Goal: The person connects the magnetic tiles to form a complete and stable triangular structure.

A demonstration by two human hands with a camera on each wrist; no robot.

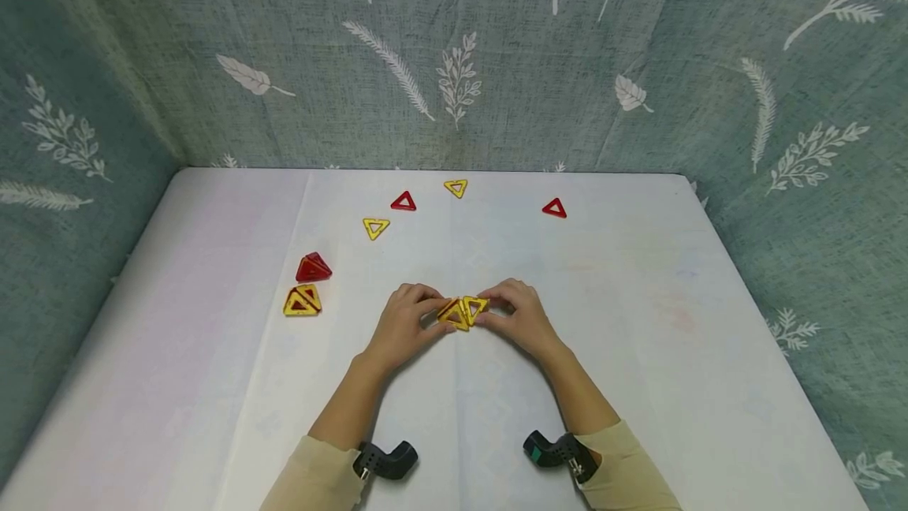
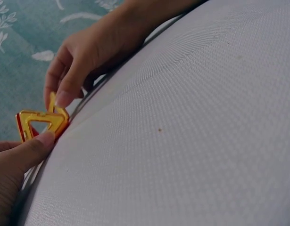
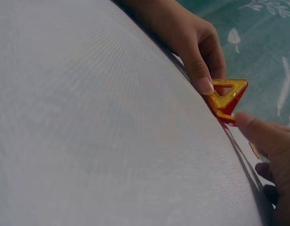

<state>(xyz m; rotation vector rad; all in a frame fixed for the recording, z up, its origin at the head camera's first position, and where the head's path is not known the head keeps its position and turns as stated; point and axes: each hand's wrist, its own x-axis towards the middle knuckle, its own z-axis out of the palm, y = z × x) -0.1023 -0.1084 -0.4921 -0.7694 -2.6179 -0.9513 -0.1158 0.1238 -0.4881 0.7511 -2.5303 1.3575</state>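
Observation:
Near the middle of the table, my left hand [image 1: 403, 323] grips a small solid shape of yellow and red magnetic triangle tiles [image 1: 445, 315] between thumb and fingers. My right hand [image 1: 525, 320] pinches a yellow triangle tile [image 1: 470, 318] against the right side of that shape. In the left wrist view the shape's yellow face [image 2: 41, 116] shows, with the left thumb pressed on its lower edge. Red sides [image 3: 235, 104] show beneath the yellow face in the right wrist view. Fingers hide part of both pieces.
To the left stand a red pyramid of tiles [image 1: 314, 269] and a yellow-and-red one [image 1: 302, 311]. Farther back lie loose triangles: a red tile [image 1: 403, 208], a yellow tile [image 1: 376, 221], another yellow tile [image 1: 456, 182] and a red tile [image 1: 555, 214]. Patterned green cloth [image 1: 319, 124] surrounds the white table [image 1: 624, 322].

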